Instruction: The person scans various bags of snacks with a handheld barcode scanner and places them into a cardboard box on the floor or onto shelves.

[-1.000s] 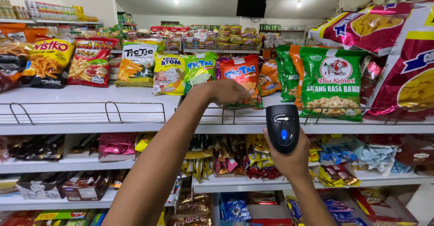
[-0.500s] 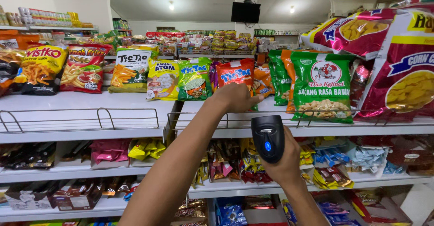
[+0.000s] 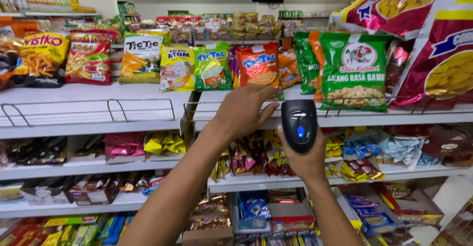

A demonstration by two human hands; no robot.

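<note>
A: What are the fingers doing?

B: The right hand (image 3: pixel 306 155) is wrapped shut around a black plastic handheld scanner with a blue light (image 3: pixel 299 125), held upright just before the white metal shelf edge (image 3: pixel 148 128). The left hand (image 3: pixel 242 110) hangs loosely open, gripping nothing, fingertips at the wire rail.

A: And beyond them?

B: An orange foil snack bag (image 3: pixel 258 68) stands just behind the left hand; a green peanut bag (image 3: pixel 355 71) is to the right.

red snack bag (image 3: pixel 438 54) cut off by right edge; far shelves (image 3: pixel 231 24) blurred.
</note>
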